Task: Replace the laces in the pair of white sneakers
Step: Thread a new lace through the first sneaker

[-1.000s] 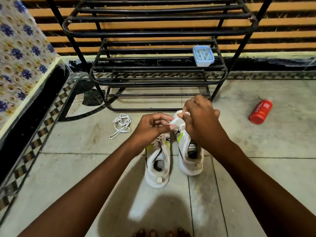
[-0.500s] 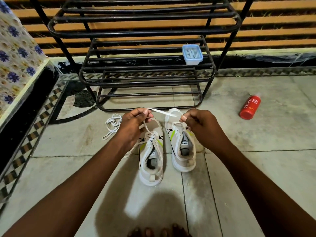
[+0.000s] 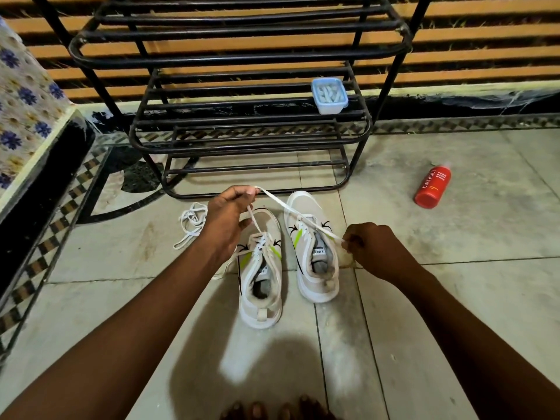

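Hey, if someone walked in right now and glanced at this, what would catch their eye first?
Probably the white lace stretched taut between the left hand and the right hand, just above the pair of white sneakers on the floor. Next, the red bottle lying on its side on the tiles to the right, and the black metal shoe rack behind the shoes.

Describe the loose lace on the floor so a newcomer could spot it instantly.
Start at the black metal shoe rack. On the tiled floor by its front left foot, left of the left sneaker, lies a white lace. Unlike the other lace, no hand holds it; it lies bunched.
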